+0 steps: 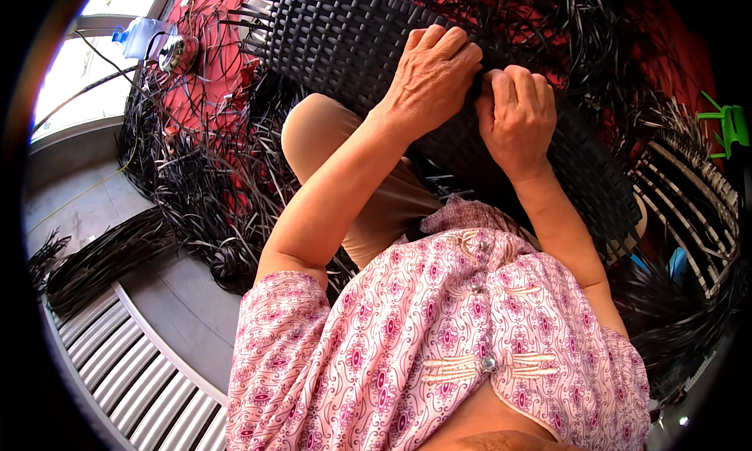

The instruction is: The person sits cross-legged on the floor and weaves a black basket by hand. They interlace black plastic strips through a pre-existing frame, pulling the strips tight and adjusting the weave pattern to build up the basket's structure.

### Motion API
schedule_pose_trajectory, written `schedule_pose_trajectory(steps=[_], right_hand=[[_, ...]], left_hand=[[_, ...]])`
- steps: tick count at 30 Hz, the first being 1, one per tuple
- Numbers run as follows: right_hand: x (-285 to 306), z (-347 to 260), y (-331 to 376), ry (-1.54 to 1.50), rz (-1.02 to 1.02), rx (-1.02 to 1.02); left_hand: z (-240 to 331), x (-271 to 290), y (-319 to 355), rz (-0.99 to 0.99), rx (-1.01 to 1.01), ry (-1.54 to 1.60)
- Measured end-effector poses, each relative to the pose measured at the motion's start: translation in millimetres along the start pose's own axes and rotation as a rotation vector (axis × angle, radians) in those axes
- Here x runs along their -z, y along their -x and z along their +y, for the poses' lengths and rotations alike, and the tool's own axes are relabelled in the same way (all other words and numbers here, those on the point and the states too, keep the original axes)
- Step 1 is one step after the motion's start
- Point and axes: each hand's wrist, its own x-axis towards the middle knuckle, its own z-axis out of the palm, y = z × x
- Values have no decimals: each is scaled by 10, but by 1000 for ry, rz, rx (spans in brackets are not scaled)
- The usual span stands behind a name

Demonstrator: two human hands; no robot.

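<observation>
A large black woven panel [337, 39] of flat plastic strips lies across my lap, running from the upper left down to the right. Loose strip ends stick out at its far left edge. My left hand [439, 79] is closed, its knuckles up, against the weave near the middle. Just right of it, and slightly nearer to me, my right hand [518, 118] is curled with its fingertips turned down into the black weave. A small gap separates the two hands. Whatever the fingertips pinch is hidden under them and lost in the dark strips.
Heaps of loose black strips [227, 200] cover a red floor covering [211, 83]. A clear blue plastic jug [145, 38] stands at the far left. Slatted metal seating [125, 365] is at the lower left. On the right are a bundle of pale rods [689, 200] and a green object [730, 130].
</observation>
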Motion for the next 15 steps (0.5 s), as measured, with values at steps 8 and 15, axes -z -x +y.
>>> schedule_pose_trajectory(steps=[8, 15], right_hand=[[60, -118, 80, -1, -8, -8], [22, -243, -439, -129, 136, 58]], left_hand=[[80, 113, 108, -11, 66, 76], [-595, 730, -28, 48, 57, -114]])
